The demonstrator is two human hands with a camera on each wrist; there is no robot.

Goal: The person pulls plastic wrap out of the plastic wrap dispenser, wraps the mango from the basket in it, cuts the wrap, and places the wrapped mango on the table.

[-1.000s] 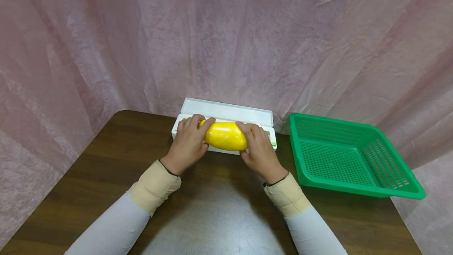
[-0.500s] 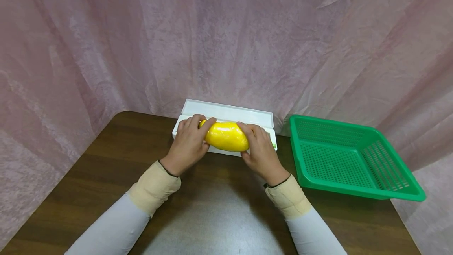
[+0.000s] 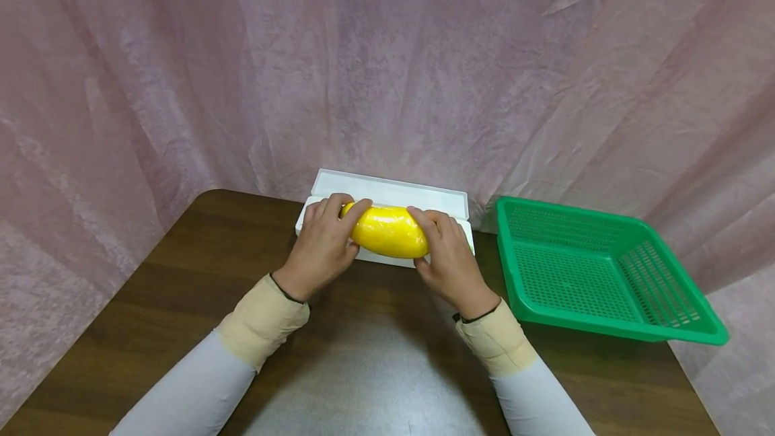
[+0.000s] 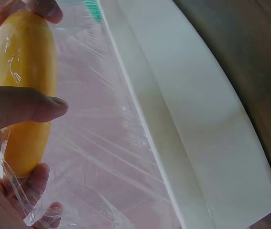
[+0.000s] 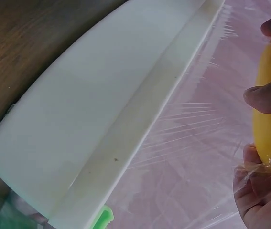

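A yellow fruit shaped like a mango (image 3: pixel 390 231) is held between both hands in the head view. My left hand (image 3: pixel 322 237) grips its left end, and my right hand (image 3: pixel 451 258) grips its right end, thumbs on the near side. Clear cling film (image 4: pixel 102 124) lies over the fruit and stretches in creases to the white film dispenser (image 4: pixel 197 114). From the right wrist, the film (image 5: pixel 183 152) runs taut to the dispenser's edge (image 5: pixel 92 100). The dispenser's lid (image 3: pixel 387 188) stands raised behind the fruit, while hands and fruit hide much of its body.
A green plastic basket (image 3: pixel 572 323) stands right of the dispenser on the brown wooden table (image 3: pixel 200 274). Behind the table hangs a pink curtain (image 3: pixel 387 73). A small light green piece (image 5: pixel 103 217) shows at the dispenser's end.
Both hands have shifted slightly right with the fruit. The right hand now covers more of the light green piece at the dispenser's right end. The grip stays the same.
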